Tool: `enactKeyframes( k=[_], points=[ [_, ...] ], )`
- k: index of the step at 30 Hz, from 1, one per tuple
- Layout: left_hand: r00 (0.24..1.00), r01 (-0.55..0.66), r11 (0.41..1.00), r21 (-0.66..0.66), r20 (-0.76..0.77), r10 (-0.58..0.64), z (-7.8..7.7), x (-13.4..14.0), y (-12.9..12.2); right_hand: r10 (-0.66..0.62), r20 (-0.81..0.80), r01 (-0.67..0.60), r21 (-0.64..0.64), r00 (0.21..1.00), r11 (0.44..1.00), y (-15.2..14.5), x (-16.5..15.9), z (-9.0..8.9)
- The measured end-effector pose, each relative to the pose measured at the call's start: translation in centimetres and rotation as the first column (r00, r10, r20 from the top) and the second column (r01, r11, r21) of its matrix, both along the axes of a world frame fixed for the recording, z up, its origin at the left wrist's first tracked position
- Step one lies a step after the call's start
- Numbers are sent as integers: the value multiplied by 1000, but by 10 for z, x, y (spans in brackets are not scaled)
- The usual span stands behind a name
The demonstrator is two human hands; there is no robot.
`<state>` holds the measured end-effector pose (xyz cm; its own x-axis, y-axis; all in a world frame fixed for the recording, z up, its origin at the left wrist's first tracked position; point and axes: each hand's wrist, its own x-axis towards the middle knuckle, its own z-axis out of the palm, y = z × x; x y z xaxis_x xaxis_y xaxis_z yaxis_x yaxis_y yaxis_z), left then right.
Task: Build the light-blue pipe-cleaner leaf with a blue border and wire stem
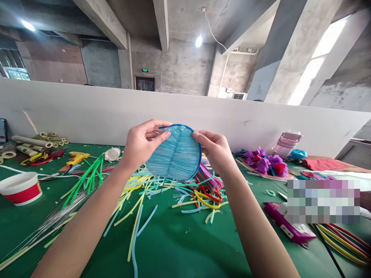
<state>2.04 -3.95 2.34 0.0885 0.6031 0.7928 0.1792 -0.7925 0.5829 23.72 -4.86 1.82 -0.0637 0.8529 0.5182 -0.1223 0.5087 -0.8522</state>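
A round, leaf-like panel (174,154) of blue strands, with a central rib and a darker blue rim, is held up above the table. My left hand (143,144) pinches its upper left edge between thumb and fingers. At the upper right edge, my right hand (213,148) pinches the dark blue rim. Below and behind the panel lie yellow and light blue strips (136,216), partly hidden by it. A bundle of purple, red and orange pipe cleaners (213,183) rests near my right wrist.
Green stems (92,177), thin wires (69,210), a yellow glue gun (77,158) and a paper cup (21,189) lie left. Bamboo pieces (37,143) sit farther back. Purple paper flowers (263,162) and a magenta box (290,222) are right. A white partition (116,112) stands behind.
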Motion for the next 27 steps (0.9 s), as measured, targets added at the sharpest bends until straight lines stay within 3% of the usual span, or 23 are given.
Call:
enactKeyframes(
  k=[6, 12, 19, 27],
  points=[
    [1000, 20, 1000, 9, 4, -20, 0, 1, -2, -15, -26, 15, 6, 1000, 1000, 1, -2, -2],
    [1000, 8, 1000, 10, -9, -8, 0, 1, -3, -106, -12, 107, 51, 994, 993, 0, -5, -2],
    [999, -32, 999, 13, 15, 32, 1, 0, -2, 99, 30, -98, -29, 995, 995, -2, -1, 1],
    [1000, -1, 1000, 13, 5, 1, -1, 0, 1, 40, -65, -39, 11, 997, 999, 0, 0, 1]
  ],
)
